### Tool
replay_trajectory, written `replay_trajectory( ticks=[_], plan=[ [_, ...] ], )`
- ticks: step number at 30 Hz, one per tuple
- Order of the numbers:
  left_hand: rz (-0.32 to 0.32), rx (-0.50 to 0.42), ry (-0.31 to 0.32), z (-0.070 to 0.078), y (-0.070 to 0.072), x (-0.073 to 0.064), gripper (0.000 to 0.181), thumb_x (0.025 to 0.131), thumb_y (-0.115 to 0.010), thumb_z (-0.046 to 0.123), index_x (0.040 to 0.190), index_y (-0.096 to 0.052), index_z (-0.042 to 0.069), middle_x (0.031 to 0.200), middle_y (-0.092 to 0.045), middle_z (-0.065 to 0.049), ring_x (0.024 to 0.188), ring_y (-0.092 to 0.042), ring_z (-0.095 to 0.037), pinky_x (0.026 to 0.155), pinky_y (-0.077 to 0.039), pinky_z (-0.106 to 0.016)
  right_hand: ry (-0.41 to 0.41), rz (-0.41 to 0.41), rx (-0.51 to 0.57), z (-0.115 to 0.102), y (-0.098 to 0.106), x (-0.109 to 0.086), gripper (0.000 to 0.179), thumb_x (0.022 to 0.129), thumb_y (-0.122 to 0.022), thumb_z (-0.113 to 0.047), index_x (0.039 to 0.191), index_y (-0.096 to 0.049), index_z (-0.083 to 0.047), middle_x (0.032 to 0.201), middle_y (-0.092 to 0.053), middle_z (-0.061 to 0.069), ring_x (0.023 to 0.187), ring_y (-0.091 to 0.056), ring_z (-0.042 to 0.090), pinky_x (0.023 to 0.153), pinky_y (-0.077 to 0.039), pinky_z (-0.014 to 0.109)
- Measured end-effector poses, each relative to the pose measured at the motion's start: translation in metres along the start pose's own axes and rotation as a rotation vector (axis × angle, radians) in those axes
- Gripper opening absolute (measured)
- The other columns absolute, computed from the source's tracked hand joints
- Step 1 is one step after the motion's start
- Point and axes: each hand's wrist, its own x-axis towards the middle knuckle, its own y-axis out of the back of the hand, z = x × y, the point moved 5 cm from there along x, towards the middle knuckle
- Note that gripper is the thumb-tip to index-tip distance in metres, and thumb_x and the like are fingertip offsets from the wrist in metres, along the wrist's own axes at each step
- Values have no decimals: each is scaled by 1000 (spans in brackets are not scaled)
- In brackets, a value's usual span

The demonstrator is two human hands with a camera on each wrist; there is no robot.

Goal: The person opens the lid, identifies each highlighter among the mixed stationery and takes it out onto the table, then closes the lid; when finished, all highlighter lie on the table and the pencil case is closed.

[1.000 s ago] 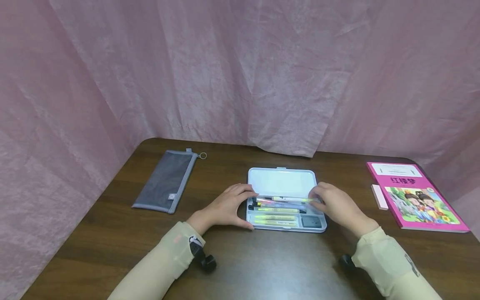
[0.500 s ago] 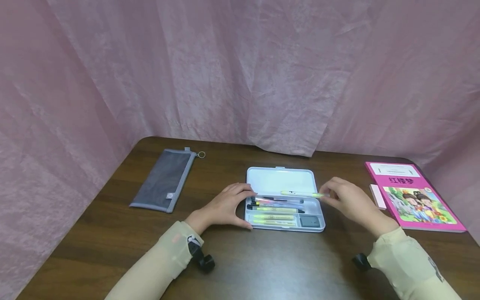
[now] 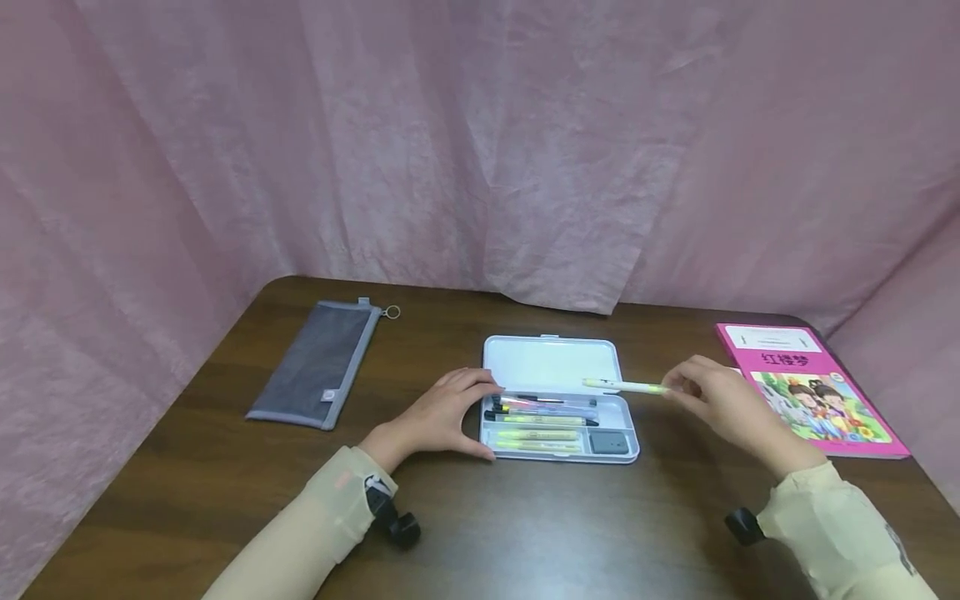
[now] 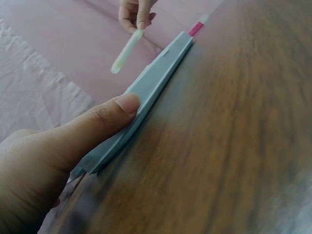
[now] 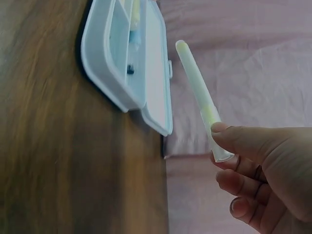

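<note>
A white pencil case (image 3: 551, 364) lies open on the table, its lid folded back. Inside are several pens (image 3: 536, 419) and a dark grey block (image 3: 608, 442) in a compartment at the right. My left hand (image 3: 442, 417) holds the case by its left end; in the left wrist view the thumb (image 4: 127, 103) presses on the front wall. Between thumb and fingers, my right hand (image 3: 720, 400) pinches a white and yellow-green highlighter (image 3: 622, 386) by one end. The highlighter (image 5: 195, 80) is held in the air, clear of the case, in the right wrist view.
A grey mesh zip pouch (image 3: 311, 362) with a ring lies at the left. On the right is a pink book (image 3: 817, 396); a small white block beside it is mostly hidden behind my right hand. A pink curtain (image 3: 420, 150) hangs behind the brown table (image 3: 562, 533).
My right hand has lifted the highlighter out of the pencil case and moved it to the right. The left hand has stayed on the case. The view has shifted slightly.
</note>
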Motion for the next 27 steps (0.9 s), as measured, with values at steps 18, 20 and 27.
replay_trajectory(
  ticks=[18, 20, 27],
  plan=[
    [11, -17, -13, 1, 2, -2, 88, 65, -77, 65, 137, -50, 24, 143, -44, 2, 137, -36, -19, 119, -26, -43, 49, 184, -18, 46, 3, -31, 14, 77, -76, -4, 86, -68, -10, 75, -60, -7, 69, -43, -8, 56, -42, 22],
    [10, -12, -11, 1, 2, -2, 88, 65, -77, 65, 137, -50, 24, 143, -44, 2, 137, -36, -19, 119, -25, -43, 33, 172, -20, 52, 1, -34, 12, 78, -76, -6, 86, -68, -10, 76, -61, -6, 70, -44, -9, 57, -43, 23],
    [9, -13, -10, 1, 2, -2, 88, 65, -77, 66, 138, -50, 24, 144, -44, 2, 137, -37, -18, 119, -26, -43, 46, 177, -6, 65, -8, -38, 13, 77, -77, -5, 85, -68, -11, 75, -62, -8, 70, -45, -10, 58, -45, 22]
  ],
)
